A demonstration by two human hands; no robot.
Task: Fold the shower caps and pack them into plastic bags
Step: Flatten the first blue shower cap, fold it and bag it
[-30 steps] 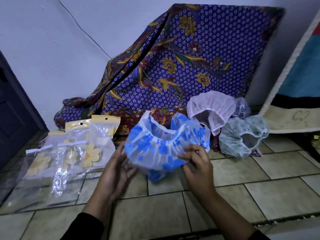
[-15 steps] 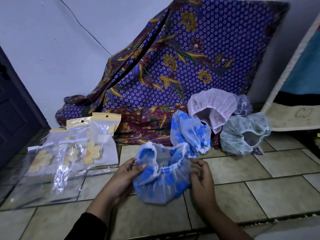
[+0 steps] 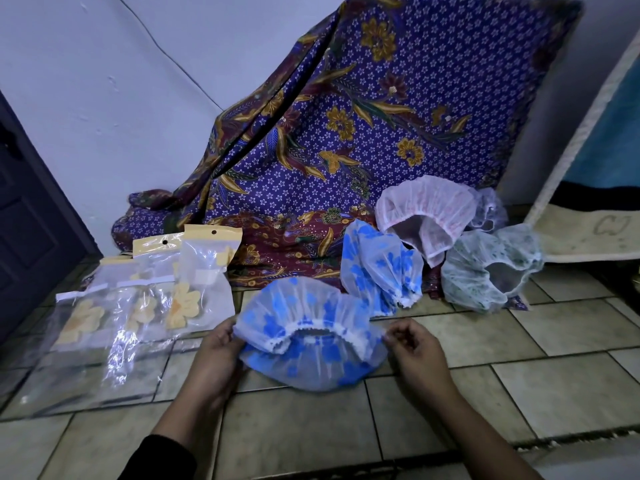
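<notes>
Shower cap, blue-flowered: we find it low on the tiled floor, straight ahead of us, held between both hands. Its elastic rim is drawn out sideways in a wide arc, with the opening turned toward us. Half a second ago it was bunched small between hands held close together. Now it is spread wide and the hands stand farther apart.

Left hand: fingers and thumb curled, pinching the left end of the rim.

Right hand: fingers curled, pinching the right end of the rim.

Second blue cap: just behind the first, at the foot of the batik cloth; we note no shift.

Pink cap, green-speckled cap, pale cap: heaped together to the right of the second blue cap, as before.

Plastic bags: clear with yellow headers, overlapping on the floor left of the hands, and we see yellow flower shapes inside. Unchanged.

Mat: leaning at far right.
</notes>
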